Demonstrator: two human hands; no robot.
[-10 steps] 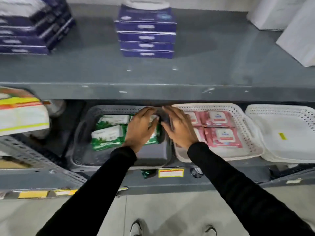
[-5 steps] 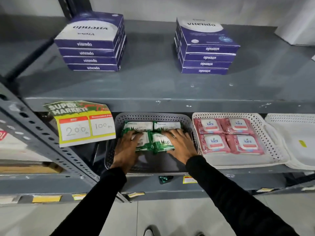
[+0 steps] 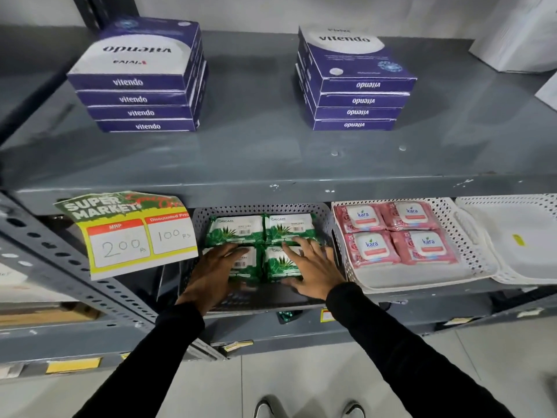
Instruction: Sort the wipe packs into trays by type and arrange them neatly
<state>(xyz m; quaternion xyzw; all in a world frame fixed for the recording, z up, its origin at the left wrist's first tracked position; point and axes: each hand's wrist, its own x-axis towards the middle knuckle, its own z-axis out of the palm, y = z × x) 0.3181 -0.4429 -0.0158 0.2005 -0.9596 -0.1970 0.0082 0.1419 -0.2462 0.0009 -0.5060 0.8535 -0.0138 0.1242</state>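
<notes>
where the left hand (image 3: 215, 274) lies flat, fingers spread, it hides most of the front-left green pack (image 3: 245, 265), so only that pack's right part shows. the right hand (image 3: 313, 271) is likewise open and splayed, palm down on the front-right green pack (image 3: 278, 263), gripping nothing; its fingertips (image 3: 287, 247) reach the seam with the back row. two more green packs (image 3: 262, 229) lie fully visible behind, glossy soft plastic with leaf print, making a two-by-two block inside the grey tray (image 3: 229, 211), a perforated plastic basket whose front wall is blurred and hard to make out. just beside it on the right sits a white tray (image 3: 470, 257) of the same dotted mesh, holding four pink packs (image 3: 396, 233) with white flip labels, also two by two. a further white tray (image 3: 527, 236) is cut off at the frame's edge. a paper price sign (image 3: 132, 233) hangs curled over the shelf lip, covering the grey tray's left side. stacked blue boxes (image 3: 141, 82) rest on the painted metal shelf (image 3: 256, 158) above.
</notes>
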